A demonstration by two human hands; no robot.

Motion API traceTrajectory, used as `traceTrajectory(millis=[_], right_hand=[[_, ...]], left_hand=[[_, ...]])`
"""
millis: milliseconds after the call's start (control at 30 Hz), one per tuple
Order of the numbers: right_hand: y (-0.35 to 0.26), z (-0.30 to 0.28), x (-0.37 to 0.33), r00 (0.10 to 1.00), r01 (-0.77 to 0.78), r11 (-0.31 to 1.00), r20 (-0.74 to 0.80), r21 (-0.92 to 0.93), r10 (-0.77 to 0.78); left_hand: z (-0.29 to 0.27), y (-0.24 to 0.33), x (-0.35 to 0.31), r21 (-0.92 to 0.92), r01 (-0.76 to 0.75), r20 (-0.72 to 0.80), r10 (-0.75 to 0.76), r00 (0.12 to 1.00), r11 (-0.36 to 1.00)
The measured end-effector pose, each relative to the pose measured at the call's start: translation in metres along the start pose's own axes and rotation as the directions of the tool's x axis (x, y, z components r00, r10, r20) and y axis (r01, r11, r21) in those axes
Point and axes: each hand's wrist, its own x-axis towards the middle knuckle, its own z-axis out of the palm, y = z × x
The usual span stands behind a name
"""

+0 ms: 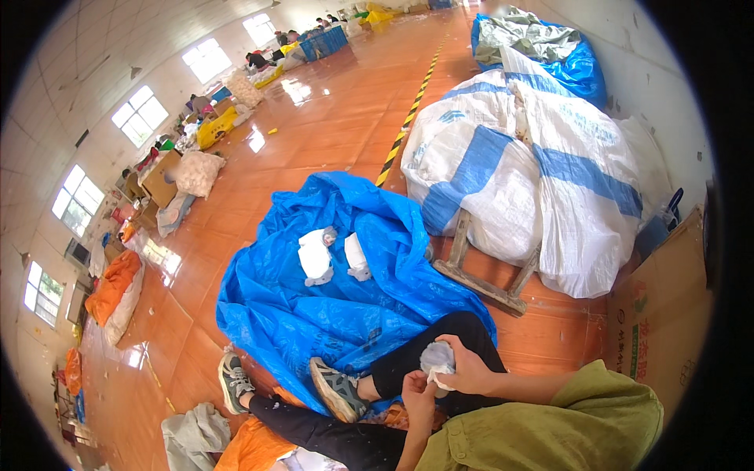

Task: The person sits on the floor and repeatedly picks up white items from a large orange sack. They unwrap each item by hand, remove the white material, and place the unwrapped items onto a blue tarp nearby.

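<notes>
Orange floor [236,212]. White-and-blue woven sacks [491,149], bulging, at right. Blue plastic sheeting [306,314], crumpled, left of them; two white-and-grey soft items [315,255] lie apart on it. Right hand [468,369] — fingers curled round a small grey-and-white piece [437,358]. Left hand [418,391] just below — fingertips pinching its white edge. Piece held between both hands, on the sheeting's near side.

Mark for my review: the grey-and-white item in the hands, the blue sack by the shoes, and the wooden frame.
Grey-and-white item [437,355]: head view, on its grey upper part.
Blue sack [253,284]: head view, on its left side.
Wooden frame [479,290]: head view, on its lower bar.
</notes>
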Motion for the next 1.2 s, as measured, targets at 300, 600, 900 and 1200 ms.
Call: traceTrajectory(millis=[300, 600, 900, 1200], right_hand=[[-0.009, 0.003, -0.003, 0.967, 0.253, 0.961, 0.058, -0.113, -0.248], [0.026, 0.013, 0.015, 1.0, 0.011, 0.91, -0.008, 0.415, -0.008], [0.02, 0.026, 0.035, 0.919, -0.384, 0.656, 0.201, 0.65, 0.34], [0.003, 0.019, 0.053, 0.748, -0.659, 0.472, 0.452, 0.585, 0.485]], left_hand=[[0.0, 0.014, 0.0, -0.13, 0.16, 0.056, -0.154, 0.986, 0.979], [-0.003, 0.027, -0.014, -0.006, -0.028, 0.074, 0.028, 0.997, 1.0], [-0.009, 0.067, -0.02, 0.615, -0.514, 0.287, 0.437, 0.852, 0.598], [0.001, 0.077, -0.035, 0.333, -0.456, 0.181, 0.419, 0.89, 0.825]])
